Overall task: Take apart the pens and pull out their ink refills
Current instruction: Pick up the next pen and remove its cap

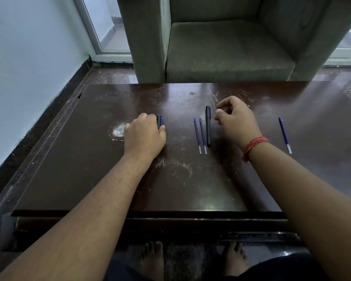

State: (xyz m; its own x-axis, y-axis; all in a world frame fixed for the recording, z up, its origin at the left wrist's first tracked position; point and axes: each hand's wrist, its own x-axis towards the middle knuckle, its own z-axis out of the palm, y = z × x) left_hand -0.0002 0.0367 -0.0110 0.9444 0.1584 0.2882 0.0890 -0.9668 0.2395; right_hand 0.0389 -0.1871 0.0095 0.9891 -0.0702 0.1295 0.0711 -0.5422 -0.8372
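Desk (89, 169) — black pen (208, 126) and three refills laid out; pens (160, 121) clutched by left grip (144, 136), right grip (236, 118) loosely curled, empty.

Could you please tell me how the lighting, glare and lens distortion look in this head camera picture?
Head view: dim, bluish light; soft glare patches on the dark table near its front edge and far right; wide-angle bending curves the table edges and the armchair; the refills and black pen stay sharp; what the left hand covers is mostly hidden; the right hand casts little shadow.
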